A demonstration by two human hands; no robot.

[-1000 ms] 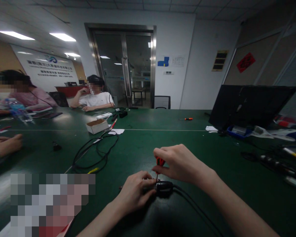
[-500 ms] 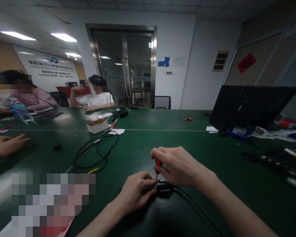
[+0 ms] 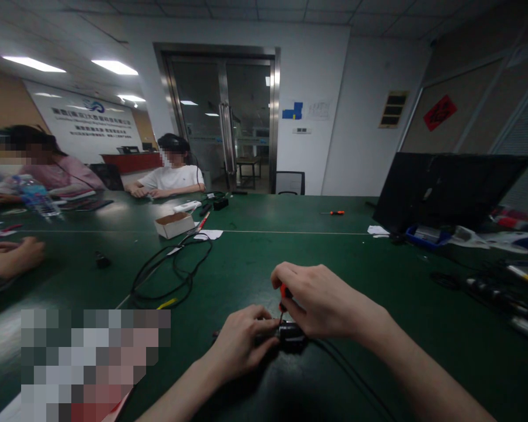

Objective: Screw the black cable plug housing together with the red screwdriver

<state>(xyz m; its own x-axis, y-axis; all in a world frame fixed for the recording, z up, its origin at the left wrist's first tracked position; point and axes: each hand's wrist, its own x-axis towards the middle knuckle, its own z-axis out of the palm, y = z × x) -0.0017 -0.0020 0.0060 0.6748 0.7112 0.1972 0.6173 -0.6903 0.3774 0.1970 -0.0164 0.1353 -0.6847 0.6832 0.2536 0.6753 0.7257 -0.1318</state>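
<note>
My right hand (image 3: 310, 296) is closed round the red handle of a screwdriver (image 3: 284, 297), held nearly upright. Its thin shaft points down onto a dark, elongated device (image 3: 293, 336) lying on the green table. My left hand (image 3: 249, 337) grips the left part of this device, with fingers and thumb on either side. A black cable (image 3: 343, 366) runs from the device's right end toward the lower right. Most of the device is hidden under my left hand, so its exact kind cannot be made out.
A coiled black cable (image 3: 189, 281) and an open small box (image 3: 175, 224) lie left on the table. Another screwdriver (image 3: 335, 213) is farther back. A monitor (image 3: 444, 190) and tools stand right. A co-worker's hand (image 3: 20, 258) rests at the left.
The screwdriver and my right hand have shifted very slightly, the screwdriver tilting a little. My left hand stays put. A person at the back has lowered a raised hand to the table.
</note>
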